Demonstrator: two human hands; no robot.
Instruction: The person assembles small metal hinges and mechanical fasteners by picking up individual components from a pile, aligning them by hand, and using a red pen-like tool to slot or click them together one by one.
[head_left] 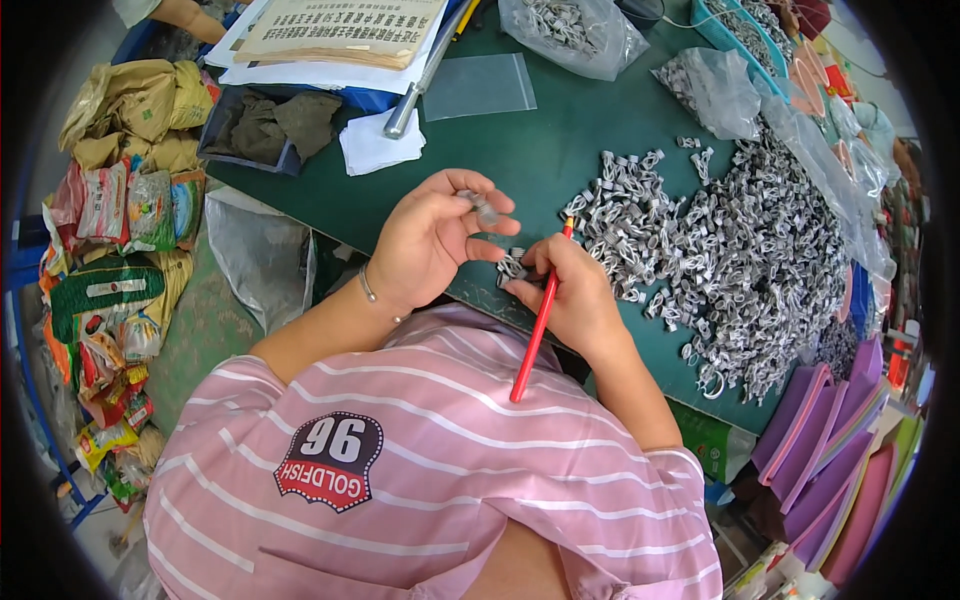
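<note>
The left hand [432,240] pinches a small grey metal piece [484,208] between thumb and fingertips, raised just above the green table [540,150]. The right hand [568,290] is closed around a red pencil [538,320], its fingertips resting on what seems to be a few more such pieces at the table edge. A large heap of grey pieces [740,250] lies just beside it on the right

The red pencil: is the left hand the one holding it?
No, the red pencil sits in the right hand, while the left hand pinches a small grey metal part above the green table.
</note>
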